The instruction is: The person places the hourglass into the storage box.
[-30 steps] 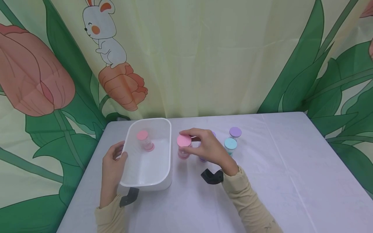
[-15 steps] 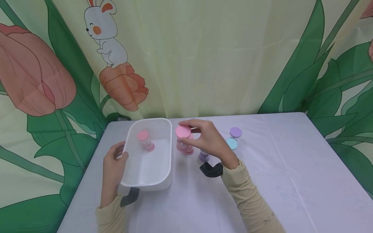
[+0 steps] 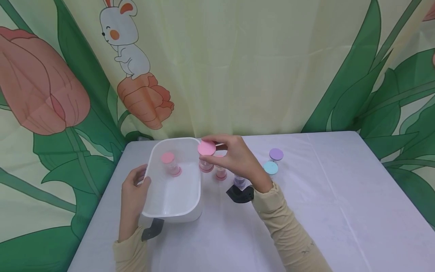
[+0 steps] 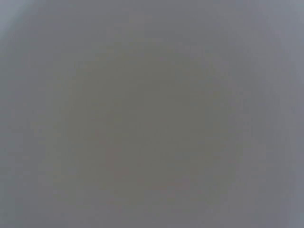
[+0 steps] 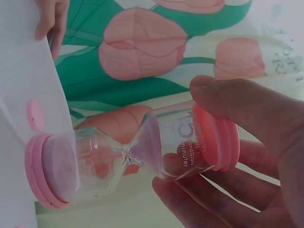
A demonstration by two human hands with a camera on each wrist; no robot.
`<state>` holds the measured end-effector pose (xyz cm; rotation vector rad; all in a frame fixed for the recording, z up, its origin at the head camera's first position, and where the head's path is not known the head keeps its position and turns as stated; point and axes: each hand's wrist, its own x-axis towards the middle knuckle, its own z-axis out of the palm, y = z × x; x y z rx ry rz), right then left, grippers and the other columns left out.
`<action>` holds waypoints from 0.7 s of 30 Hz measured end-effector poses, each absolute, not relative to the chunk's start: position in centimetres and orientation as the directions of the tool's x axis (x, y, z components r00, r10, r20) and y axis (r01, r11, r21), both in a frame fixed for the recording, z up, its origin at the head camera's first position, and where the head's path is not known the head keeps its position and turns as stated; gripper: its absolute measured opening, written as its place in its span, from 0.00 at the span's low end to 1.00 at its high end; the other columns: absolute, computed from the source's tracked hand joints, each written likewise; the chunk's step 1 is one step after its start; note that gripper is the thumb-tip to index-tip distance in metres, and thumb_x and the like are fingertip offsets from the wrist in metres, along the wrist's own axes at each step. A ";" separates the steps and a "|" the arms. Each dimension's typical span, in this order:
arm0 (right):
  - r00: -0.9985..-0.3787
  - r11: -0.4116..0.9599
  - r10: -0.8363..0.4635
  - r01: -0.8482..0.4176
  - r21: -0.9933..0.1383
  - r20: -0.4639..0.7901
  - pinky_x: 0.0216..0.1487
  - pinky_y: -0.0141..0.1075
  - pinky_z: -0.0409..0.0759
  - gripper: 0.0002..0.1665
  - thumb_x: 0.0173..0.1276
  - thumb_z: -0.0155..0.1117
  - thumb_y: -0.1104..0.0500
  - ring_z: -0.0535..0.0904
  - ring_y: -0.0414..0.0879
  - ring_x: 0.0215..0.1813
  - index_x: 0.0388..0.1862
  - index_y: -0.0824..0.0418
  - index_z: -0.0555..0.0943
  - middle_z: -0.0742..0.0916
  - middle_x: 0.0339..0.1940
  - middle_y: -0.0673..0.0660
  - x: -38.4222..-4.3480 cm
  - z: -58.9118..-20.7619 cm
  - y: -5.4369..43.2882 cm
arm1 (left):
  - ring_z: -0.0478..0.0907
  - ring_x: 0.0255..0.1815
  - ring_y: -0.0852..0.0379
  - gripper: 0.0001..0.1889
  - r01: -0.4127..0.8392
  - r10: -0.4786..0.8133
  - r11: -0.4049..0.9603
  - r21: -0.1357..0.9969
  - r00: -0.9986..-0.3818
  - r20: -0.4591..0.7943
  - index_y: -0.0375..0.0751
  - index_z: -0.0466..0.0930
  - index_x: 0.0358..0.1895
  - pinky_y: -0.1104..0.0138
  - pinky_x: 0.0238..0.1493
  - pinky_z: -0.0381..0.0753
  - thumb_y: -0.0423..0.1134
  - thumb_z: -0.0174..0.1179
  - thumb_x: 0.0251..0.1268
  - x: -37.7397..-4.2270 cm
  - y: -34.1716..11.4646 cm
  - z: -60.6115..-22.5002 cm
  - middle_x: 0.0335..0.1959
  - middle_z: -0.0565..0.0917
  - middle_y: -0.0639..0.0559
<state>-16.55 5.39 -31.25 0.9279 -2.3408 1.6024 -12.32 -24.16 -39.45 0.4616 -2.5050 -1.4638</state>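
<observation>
**Pink hourglass held beside a white tub**

As I stand watching, the right hand's grip is narrowed to a pinch, thumb and fingers about the upper cap of the pink hourglass, whose glass is printed "15" and "minutes". The piece is close to upright, just outside the white tub's right rim; whether it touches the wall I cannot tell. The left hand grips the tub's left side, thumb at the rim, its fingers partly hidden. Inside the tub stands a second pink hourglass. To the right of the tub, on the tabletop, are a third pink hourglass and, farther out, a partly covered purple hourglass, a blue-capped hourglass and a purple-capped hourglass. Behind the tub hangs a curtain. The left wrist view shows only a grey blur.
</observation>
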 end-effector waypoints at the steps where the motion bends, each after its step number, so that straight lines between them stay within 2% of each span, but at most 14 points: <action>1: -0.795 0.232 -0.401 -0.568 -0.789 0.455 0.51 0.35 0.85 0.24 0.55 0.77 0.63 0.84 0.42 0.48 0.52 0.65 0.85 0.88 0.47 0.54 -16.6 -31.1 5.2 | 0.79 0.57 0.40 0.23 -0.167 -0.366 0.461 0.871 -0.931 0.015 0.44 0.70 0.69 0.45 0.54 0.82 0.39 0.50 0.73 -12.3 -24.2 -39.5 0.64 0.77 0.40; 7: -0.795 0.235 -0.402 -0.569 -0.788 0.454 0.51 0.30 0.84 0.25 0.54 0.78 0.62 0.84 0.42 0.47 0.52 0.66 0.84 0.88 0.46 0.55 -16.8 -30.6 4.0 | 0.79 0.58 0.40 0.23 -0.176 -0.369 0.459 0.871 -0.929 0.006 0.44 0.70 0.70 0.46 0.54 0.82 0.39 0.49 0.73 -12.3 -24.2 -39.4 0.64 0.77 0.40; 21: -0.808 0.248 -0.422 -0.539 -0.805 0.411 0.51 0.29 0.83 0.26 0.56 0.77 0.61 0.84 0.43 0.47 0.54 0.67 0.83 0.88 0.48 0.57 -17.5 -30.5 1.4 | 0.80 0.56 0.40 0.23 -0.185 -0.376 0.439 0.879 -0.926 -0.007 0.45 0.70 0.69 0.45 0.53 0.82 0.38 0.50 0.72 -12.4 -24.0 -39.3 0.64 0.77 0.41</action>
